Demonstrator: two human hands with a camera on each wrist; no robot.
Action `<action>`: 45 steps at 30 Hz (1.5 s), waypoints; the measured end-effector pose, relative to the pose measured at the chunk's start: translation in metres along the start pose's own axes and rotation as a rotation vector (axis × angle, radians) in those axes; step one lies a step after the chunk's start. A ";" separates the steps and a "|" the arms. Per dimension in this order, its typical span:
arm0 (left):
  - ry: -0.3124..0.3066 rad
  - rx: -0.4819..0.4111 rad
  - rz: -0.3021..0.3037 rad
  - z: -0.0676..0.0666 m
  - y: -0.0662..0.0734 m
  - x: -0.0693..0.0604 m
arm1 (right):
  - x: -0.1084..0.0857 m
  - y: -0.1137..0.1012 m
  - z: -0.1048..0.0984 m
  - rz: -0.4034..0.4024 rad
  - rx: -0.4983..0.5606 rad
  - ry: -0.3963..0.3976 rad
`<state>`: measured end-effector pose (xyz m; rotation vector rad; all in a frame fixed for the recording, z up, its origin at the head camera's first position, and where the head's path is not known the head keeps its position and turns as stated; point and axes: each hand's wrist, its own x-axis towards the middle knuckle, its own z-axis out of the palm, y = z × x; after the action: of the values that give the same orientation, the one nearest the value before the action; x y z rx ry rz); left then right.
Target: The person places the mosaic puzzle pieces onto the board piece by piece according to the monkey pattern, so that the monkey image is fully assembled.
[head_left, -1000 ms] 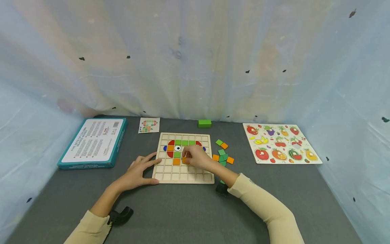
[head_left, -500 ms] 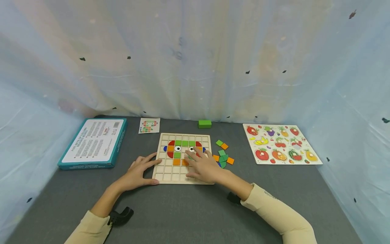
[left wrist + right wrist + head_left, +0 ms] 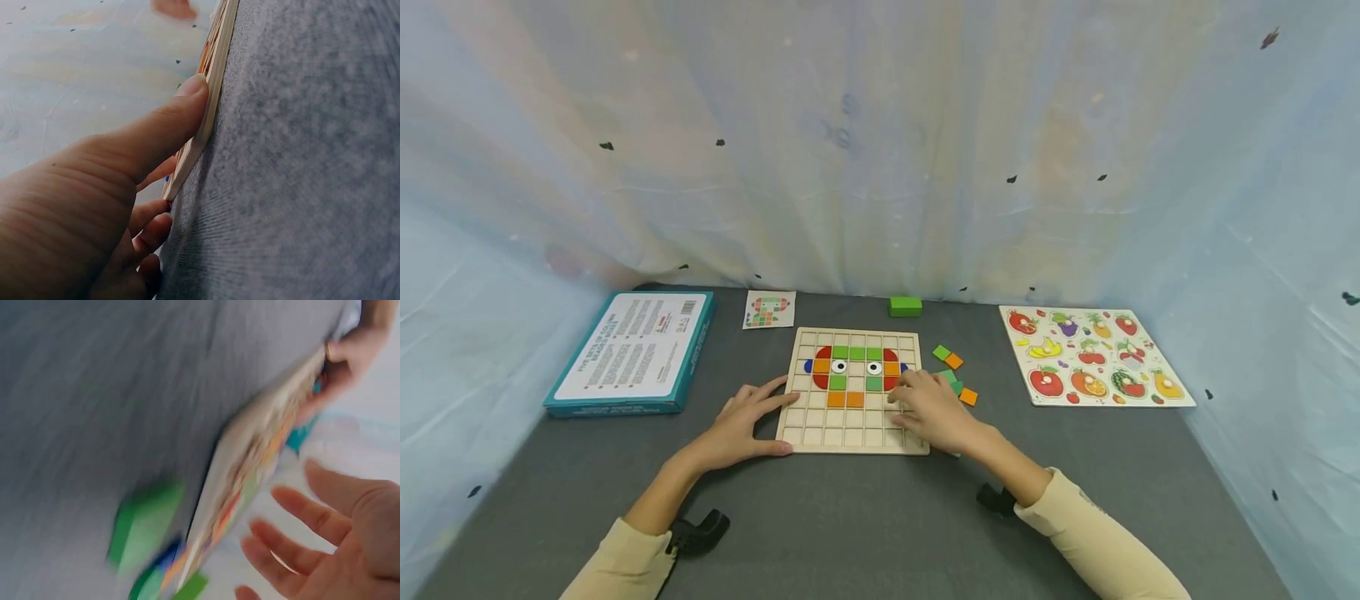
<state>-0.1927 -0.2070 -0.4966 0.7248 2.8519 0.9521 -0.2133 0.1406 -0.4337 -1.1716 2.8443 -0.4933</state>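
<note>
Two hands in view, neither grasping. The left hand [image 3: 741,427], fingers spread, rests thumb and fingertips on the edge of one gridded wooden board [image 3: 853,437], at its 8 to 9 o'clock. The right hand [image 3: 934,410], released and loosely spread, holds nothing; it is over the board's 3 to 4 o'clock. Set in the board: five green squares [image 3: 837,382], four orange squares [image 3: 855,400], four rounded red tiles [image 3: 821,382], two eye tiles [image 3: 839,366], two blue tiles [image 3: 808,366]. Loose tiles [image 3: 969,397] lie beside it at 2 to 3 o'clock, partly hidden; full count not possible. Outward: one box [image 3: 625,346] at 9, one picture card [image 3: 769,309] between 10 and 11, one green block [image 3: 905,307] at 1, one fruit puzzle [image 3: 1111,352] near 3.
</note>
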 end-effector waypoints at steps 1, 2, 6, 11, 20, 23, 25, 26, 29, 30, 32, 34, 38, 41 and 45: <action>0.001 0.001 -0.001 0.000 0.001 0.000 | -0.006 0.005 -0.005 0.020 0.015 0.024; 0.000 0.000 -0.003 -0.001 0.001 0.001 | -0.011 0.011 -0.009 0.042 0.037 0.032; -0.001 0.003 -0.003 -0.002 0.003 0.001 | -0.033 0.035 -0.020 0.151 0.092 -0.016; -0.003 0.006 -0.004 -0.002 0.002 0.001 | -0.048 0.065 -0.019 0.344 0.072 0.016; -0.004 0.003 -0.008 -0.002 0.000 0.000 | -0.041 0.088 -0.010 0.417 0.144 0.059; 0.002 0.000 -0.005 -0.002 0.000 0.000 | -0.036 0.090 -0.010 0.407 0.195 0.050; 0.004 0.001 -0.002 -0.002 0.000 0.001 | -0.034 0.090 -0.011 0.406 0.230 0.057; 0.003 0.003 0.000 -0.001 0.000 0.001 | -0.034 0.090 -0.011 0.404 0.245 0.067; -0.002 0.012 0.003 -0.001 0.000 0.000 | -0.033 0.086 -0.010 0.367 0.305 0.132; 0.000 0.014 0.004 -0.001 -0.001 0.000 | -0.031 0.082 -0.010 0.352 0.335 0.151; 0.003 0.014 0.007 -0.002 -0.001 0.000 | -0.026 0.072 -0.009 0.301 0.406 0.178; 0.007 0.012 0.004 -0.004 0.000 0.000 | -0.017 0.057 -0.008 0.241 0.487 0.163; 0.002 0.011 -0.004 -0.006 0.000 0.000 | 0.008 0.025 0.000 0.130 0.542 0.064; 0.000 0.016 -0.001 -0.004 0.000 0.000 | 0.025 0.006 0.011 0.086 0.532 0.027; 0.008 0.010 0.010 -0.001 0.000 0.000 | 0.042 -0.013 0.023 0.067 0.488 0.039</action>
<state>-0.1929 -0.2075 -0.4957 0.7382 2.8652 0.9444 -0.2314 0.0963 -0.4480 -0.9755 2.5543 -1.1318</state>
